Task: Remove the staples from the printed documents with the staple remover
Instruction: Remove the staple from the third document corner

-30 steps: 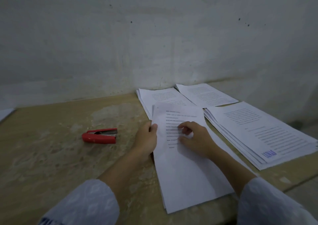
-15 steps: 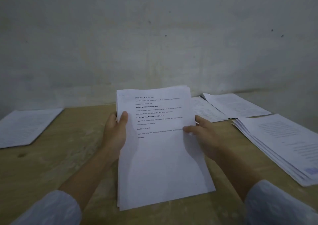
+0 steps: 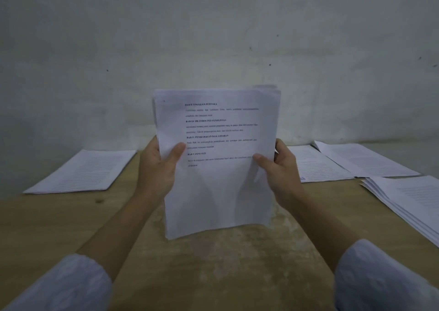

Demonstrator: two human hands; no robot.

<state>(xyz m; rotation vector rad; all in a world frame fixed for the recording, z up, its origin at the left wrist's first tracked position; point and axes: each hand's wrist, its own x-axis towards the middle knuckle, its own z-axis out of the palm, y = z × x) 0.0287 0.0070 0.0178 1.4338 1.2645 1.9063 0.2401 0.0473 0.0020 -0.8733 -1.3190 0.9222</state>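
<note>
The person holds a printed document (image 3: 218,163), a sheaf of several sheets, upright in front of them, lifted clear of the tabletop (image 3: 225,263). The left hand (image 3: 159,168) has its grip closed on the sheaf's left edge, thumb lying across the front page and the other fingers behind the paper. The right hand (image 3: 280,168) grips the right edge the same way, thumb pressed on the front near the last lines of text. The front page carries bold headings and short lines of print on its upper half; its lower half is blank. The sheet edges fan slightly at the top right corner.

On the tabletop to the left lies a single flat set of printed pages (image 3: 83,170), well apart from the hands. To the right lie two more sets side by side (image 3: 344,161) near the wall, and a thicker stack of documents (image 3: 408,203) sits at the right edge, its layers showing. A pale, speckled wall (image 3: 213,37) rises behind the tabletop. Light sleeves (image 3: 59,284) cover both forearms near the bottom corners.
</note>
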